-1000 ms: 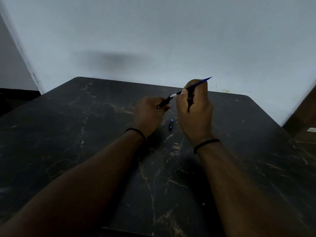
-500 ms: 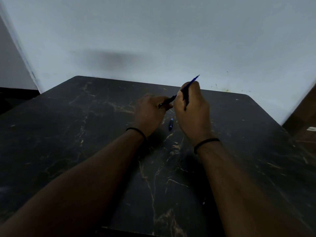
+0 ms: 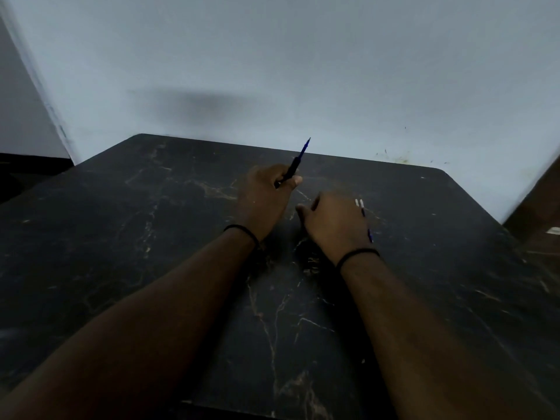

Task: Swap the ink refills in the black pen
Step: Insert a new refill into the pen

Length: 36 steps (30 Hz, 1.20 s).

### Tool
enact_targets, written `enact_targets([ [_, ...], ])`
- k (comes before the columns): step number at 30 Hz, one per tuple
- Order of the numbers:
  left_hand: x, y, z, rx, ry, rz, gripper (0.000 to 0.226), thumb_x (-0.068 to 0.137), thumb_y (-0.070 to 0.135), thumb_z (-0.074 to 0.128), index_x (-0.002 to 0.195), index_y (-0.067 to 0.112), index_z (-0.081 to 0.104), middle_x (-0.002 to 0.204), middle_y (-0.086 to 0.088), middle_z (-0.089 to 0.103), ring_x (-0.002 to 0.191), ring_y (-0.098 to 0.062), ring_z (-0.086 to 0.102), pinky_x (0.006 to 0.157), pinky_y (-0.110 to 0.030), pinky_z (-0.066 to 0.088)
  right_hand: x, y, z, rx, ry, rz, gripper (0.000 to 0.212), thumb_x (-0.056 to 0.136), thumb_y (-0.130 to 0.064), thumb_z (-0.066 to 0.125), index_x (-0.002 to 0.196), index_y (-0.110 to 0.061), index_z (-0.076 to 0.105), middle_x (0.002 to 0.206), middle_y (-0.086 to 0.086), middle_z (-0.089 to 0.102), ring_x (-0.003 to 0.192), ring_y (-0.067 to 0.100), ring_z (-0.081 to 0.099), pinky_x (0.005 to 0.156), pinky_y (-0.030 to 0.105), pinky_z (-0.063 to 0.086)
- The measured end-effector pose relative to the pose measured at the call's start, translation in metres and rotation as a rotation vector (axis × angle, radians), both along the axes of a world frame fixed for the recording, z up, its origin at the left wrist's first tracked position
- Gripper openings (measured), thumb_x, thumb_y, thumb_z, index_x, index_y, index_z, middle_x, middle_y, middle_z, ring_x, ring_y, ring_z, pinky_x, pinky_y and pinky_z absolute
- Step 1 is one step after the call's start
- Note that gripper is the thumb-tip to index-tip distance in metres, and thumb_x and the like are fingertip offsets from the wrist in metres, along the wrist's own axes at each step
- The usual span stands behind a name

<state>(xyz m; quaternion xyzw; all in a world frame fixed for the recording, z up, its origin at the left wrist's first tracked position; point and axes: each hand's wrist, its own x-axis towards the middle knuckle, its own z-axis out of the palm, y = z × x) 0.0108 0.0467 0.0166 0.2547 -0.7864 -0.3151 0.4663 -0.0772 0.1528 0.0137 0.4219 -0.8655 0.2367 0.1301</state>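
My left hand (image 3: 263,201) is shut on the black pen barrel (image 3: 291,169), which tilts up and to the right. A blue refill (image 3: 305,147) sticks out of the barrel's top end. My right hand (image 3: 330,222) hovers palm down just right of the left hand, fingers loosely apart, nothing visible in it. Two thin spare refills (image 3: 362,209) with white ends lie on the table along the right edge of that hand, partly hidden by it. The small blue piece seen earlier on the table is covered by my right hand.
The dark marbled table (image 3: 145,244) stands against a pale wall (image 3: 303,71). Its rounded far right corner (image 3: 439,171) borders a brown surface (image 3: 539,237) beyond the edge. Both wrists wear thin black bands.
My right hand let go of the blue refill and dropped to the table. The refill now sits deeper in the barrel, which the left hand has tilted more upright. Two spare refills came into view.
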Motion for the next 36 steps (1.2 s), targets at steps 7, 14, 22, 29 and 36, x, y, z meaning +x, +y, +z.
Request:
enact_targets([
  [7, -0.002, -0.001, -0.001, -0.065, -0.042, 0.026, 0.022, 0.086, 0.032, 0.068, 0.092, 0.012, 0.075, 0.083, -0.010, 0.074, 0.077, -0.023, 0.070, 0.072, -0.045, 0.057, 0.010, -0.003, 0.000, 0.086, -0.015, 0.016, 0.036, 0.089, -0.044, 0.061, 0.097, -0.009, 0.066, 0.106, 0.014, 0.068, 0.095, 0.033, 0.065, 0.067, 0.028, 0.036],
  [14, 0.001, -0.005, 0.000, -0.110, -0.113, 0.075, 0.018, 0.089, 0.031, 0.068, 0.092, 0.015, 0.075, 0.080, -0.006, 0.073, 0.073, -0.020, 0.068, 0.068, -0.039, 0.057, -0.003, 0.003, 0.009, -0.226, -0.204, 0.033, 0.021, 0.084, -0.031, 0.062, 0.072, -0.017, 0.054, 0.061, -0.006, 0.052, 0.054, 0.009, 0.051, 0.044, 0.022, 0.026],
  [22, 0.007, -0.012, 0.003, -0.247, -0.209, 0.199, 0.013, 0.091, 0.029, 0.067, 0.090, 0.019, 0.075, 0.060, 0.004, 0.053, 0.060, -0.019, 0.051, 0.056, -0.026, 0.032, 0.015, 0.011, 0.025, -1.008, -0.074, 0.294, 0.010, 0.099, -0.020, 0.055, 0.109, -0.018, 0.057, 0.089, -0.022, 0.057, 0.076, -0.005, 0.057, 0.065, 0.009, 0.044],
  [29, 0.008, -0.013, 0.003, -0.304, -0.222, 0.228, 0.019, 0.094, 0.030, 0.062, 0.107, 0.021, 0.074, 0.078, -0.002, 0.068, 0.079, -0.022, 0.054, 0.065, -0.029, 0.036, 0.012, 0.010, 0.022, -0.981, -0.129, 0.286, 0.015, 0.099, -0.011, 0.051, 0.113, -0.013, 0.055, 0.099, -0.008, 0.061, 0.084, 0.005, 0.060, 0.072, 0.016, 0.048],
  [36, 0.007, -0.013, 0.003, -0.302, -0.230, 0.236, 0.020, 0.095, 0.031, 0.061, 0.106, 0.022, 0.074, 0.085, -0.002, 0.071, 0.086, -0.023, 0.056, 0.074, -0.036, 0.048, 0.010, 0.009, 0.023, -0.981, -0.128, 0.274, 0.016, 0.097, -0.007, 0.052, 0.114, -0.008, 0.056, 0.099, -0.008, 0.059, 0.087, -0.001, 0.058, 0.077, 0.017, 0.049],
])
